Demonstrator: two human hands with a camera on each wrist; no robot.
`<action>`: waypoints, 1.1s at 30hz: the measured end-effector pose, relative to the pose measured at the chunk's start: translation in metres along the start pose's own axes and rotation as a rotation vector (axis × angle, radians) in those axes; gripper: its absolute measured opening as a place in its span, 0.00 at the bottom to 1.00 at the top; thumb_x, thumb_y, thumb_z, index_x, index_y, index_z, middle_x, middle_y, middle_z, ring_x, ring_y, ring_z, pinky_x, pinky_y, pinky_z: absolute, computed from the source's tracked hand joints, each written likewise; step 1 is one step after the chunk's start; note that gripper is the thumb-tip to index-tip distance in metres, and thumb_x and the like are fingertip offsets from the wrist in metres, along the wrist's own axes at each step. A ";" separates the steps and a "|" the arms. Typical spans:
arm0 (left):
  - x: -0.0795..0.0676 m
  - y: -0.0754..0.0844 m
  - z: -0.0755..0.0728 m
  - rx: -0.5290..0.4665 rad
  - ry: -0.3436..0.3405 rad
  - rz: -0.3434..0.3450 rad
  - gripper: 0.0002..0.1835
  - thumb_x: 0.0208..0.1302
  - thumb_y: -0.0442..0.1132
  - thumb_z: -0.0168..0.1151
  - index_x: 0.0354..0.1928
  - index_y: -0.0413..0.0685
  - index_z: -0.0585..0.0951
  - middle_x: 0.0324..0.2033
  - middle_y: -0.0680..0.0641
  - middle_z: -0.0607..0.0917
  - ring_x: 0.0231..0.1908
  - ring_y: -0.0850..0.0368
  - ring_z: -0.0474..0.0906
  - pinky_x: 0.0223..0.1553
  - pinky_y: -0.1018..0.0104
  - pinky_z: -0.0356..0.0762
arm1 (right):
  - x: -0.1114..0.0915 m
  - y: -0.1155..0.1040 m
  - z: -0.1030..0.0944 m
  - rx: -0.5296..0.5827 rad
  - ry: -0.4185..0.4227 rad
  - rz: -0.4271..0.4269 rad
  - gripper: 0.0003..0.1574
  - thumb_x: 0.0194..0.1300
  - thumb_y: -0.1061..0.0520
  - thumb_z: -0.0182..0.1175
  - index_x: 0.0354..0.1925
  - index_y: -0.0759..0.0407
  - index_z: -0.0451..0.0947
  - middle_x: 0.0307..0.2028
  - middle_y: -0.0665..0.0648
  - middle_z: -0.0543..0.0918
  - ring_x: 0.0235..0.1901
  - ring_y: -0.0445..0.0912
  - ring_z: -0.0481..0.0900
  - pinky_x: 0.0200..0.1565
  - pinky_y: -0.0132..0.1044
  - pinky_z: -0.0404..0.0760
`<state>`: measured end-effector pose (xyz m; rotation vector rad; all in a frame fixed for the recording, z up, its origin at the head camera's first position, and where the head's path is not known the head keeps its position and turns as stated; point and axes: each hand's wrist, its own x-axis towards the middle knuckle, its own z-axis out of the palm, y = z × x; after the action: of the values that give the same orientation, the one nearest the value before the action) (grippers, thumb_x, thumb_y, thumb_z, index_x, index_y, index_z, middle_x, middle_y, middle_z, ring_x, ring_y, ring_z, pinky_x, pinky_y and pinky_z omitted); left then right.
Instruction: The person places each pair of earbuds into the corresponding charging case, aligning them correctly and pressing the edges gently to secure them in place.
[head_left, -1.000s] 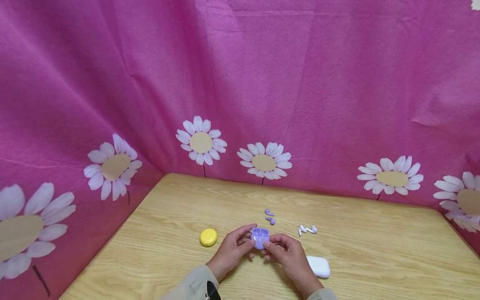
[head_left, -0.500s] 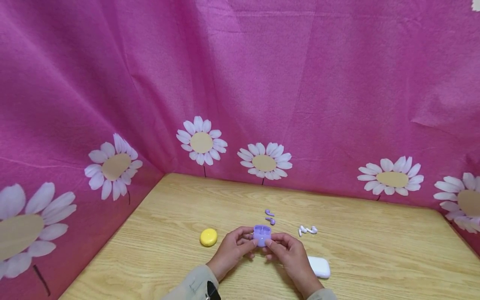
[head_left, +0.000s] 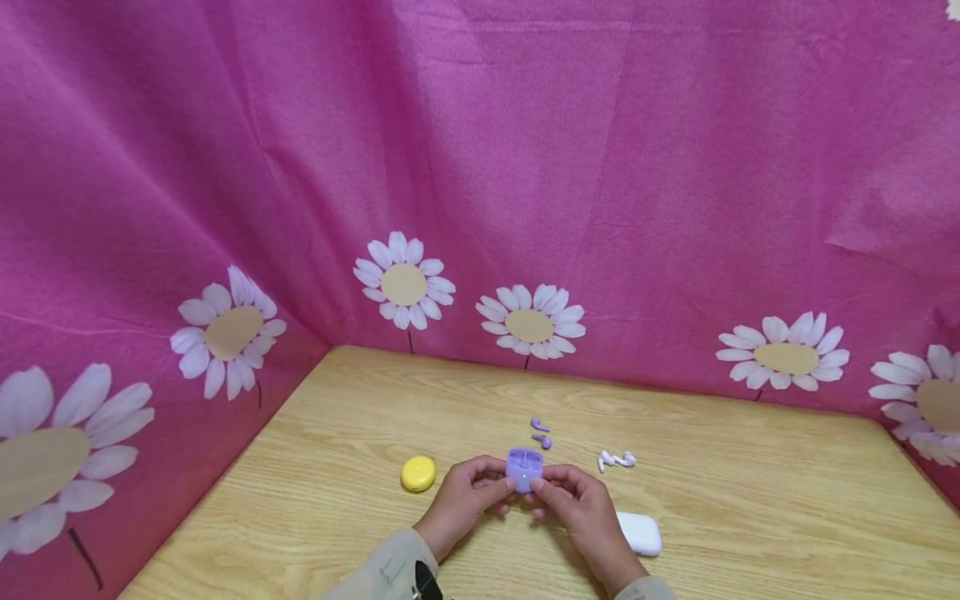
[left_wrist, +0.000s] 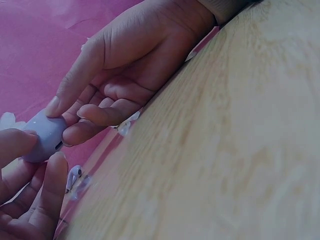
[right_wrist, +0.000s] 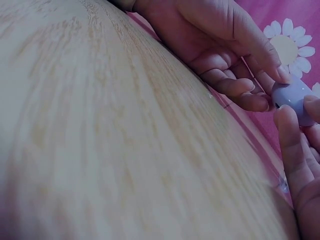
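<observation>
One purple earbud case, pinched by the left hand and right hand, could slip should either pinch slacken on its glossy surface.

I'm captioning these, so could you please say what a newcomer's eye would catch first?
The magenta cloth with white daisies, behind the wooden table, would likely strike first. Next comes the open purple case held in the left hand and right hand, then the round yellow object at left.

Two earbuds lie on the table behind the earbud case, a disc to its left.
</observation>
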<state>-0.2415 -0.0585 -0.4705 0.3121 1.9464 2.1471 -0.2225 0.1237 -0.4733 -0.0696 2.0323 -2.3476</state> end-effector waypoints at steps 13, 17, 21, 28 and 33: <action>0.000 -0.002 -0.002 -0.016 0.007 0.021 0.14 0.63 0.31 0.64 0.48 0.30 0.78 0.34 0.46 0.82 0.36 0.56 0.82 0.35 0.67 0.84 | -0.002 -0.003 0.002 0.007 -0.022 0.028 0.20 0.61 0.67 0.63 0.48 0.79 0.72 0.35 0.64 0.84 0.34 0.48 0.85 0.37 0.38 0.86; 0.000 -0.003 -0.001 -0.018 0.006 0.024 0.14 0.63 0.31 0.63 0.47 0.30 0.78 0.34 0.46 0.82 0.36 0.56 0.82 0.35 0.67 0.83 | -0.001 -0.002 0.000 0.007 -0.023 0.031 0.20 0.61 0.66 0.64 0.48 0.78 0.72 0.34 0.64 0.84 0.33 0.48 0.85 0.37 0.39 0.86; 0.001 -0.003 -0.001 -0.022 0.004 0.025 0.14 0.63 0.31 0.63 0.48 0.30 0.78 0.34 0.46 0.82 0.35 0.57 0.82 0.35 0.68 0.83 | -0.002 -0.003 0.000 0.008 -0.039 0.033 0.22 0.60 0.66 0.64 0.49 0.79 0.72 0.34 0.62 0.84 0.33 0.47 0.84 0.37 0.38 0.86; 0.002 -0.003 -0.002 -0.036 0.005 0.018 0.14 0.62 0.31 0.63 0.48 0.30 0.78 0.35 0.45 0.81 0.36 0.57 0.82 0.35 0.69 0.83 | -0.001 -0.012 0.000 -0.057 -0.099 0.070 0.20 0.64 0.69 0.56 0.51 0.81 0.67 0.33 0.60 0.82 0.33 0.46 0.83 0.38 0.36 0.85; 0.002 -0.003 -0.002 -0.048 0.015 0.020 0.14 0.62 0.31 0.64 0.47 0.29 0.77 0.34 0.46 0.82 0.35 0.56 0.82 0.34 0.69 0.83 | 0.010 -0.022 -0.003 -0.097 -0.012 0.103 0.16 0.67 0.69 0.51 0.50 0.79 0.68 0.32 0.61 0.81 0.30 0.46 0.82 0.36 0.36 0.85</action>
<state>-0.2440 -0.0594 -0.4733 0.3094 1.9040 2.2108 -0.2324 0.1291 -0.4520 0.0174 2.0899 -2.1833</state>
